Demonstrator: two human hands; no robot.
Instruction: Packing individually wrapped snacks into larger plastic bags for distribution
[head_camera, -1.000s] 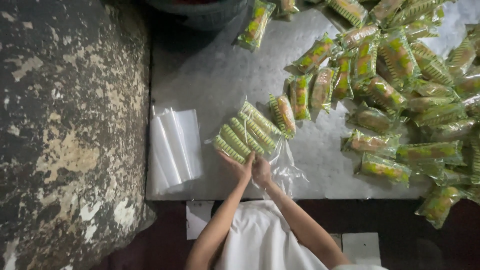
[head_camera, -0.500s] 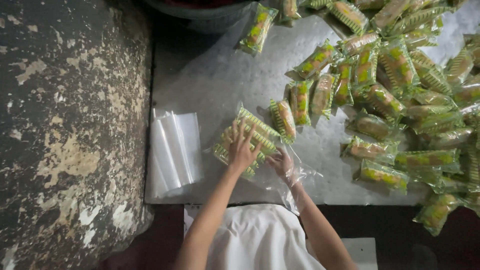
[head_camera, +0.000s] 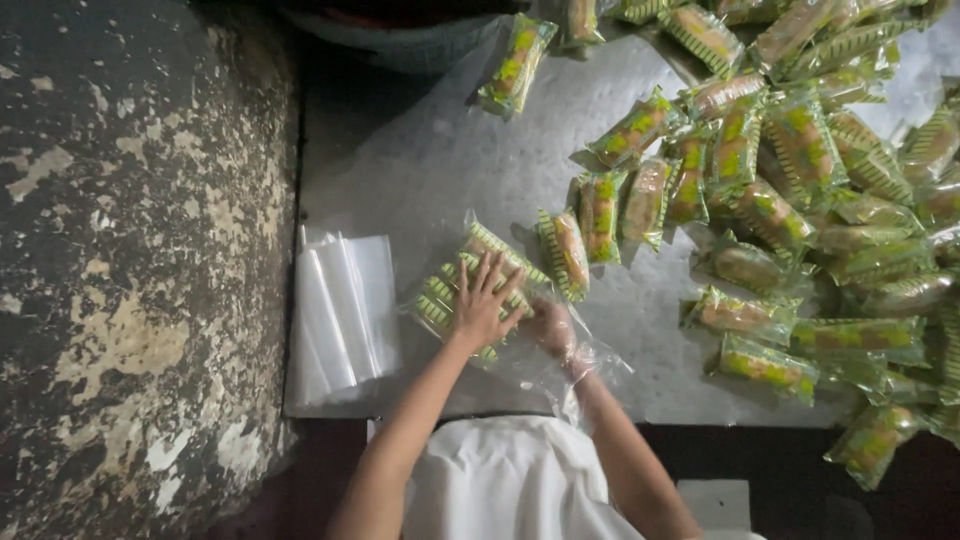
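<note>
Head view: my left grip (head_camera: 483, 300) lies flat, fingers spread apart, on a row of green-and-yellow wrapped snack packets (head_camera: 470, 285) on the grey metal desk (head_camera: 420, 160). My right grip (head_camera: 550, 325) sits inside the clear plastic bag (head_camera: 580, 365) just beside the row; cannot tell whether closed. Stack of clear flat bags (head_camera: 340, 310) lies left; loose snack packets (head_camera: 790, 180) heaped right.
</note>
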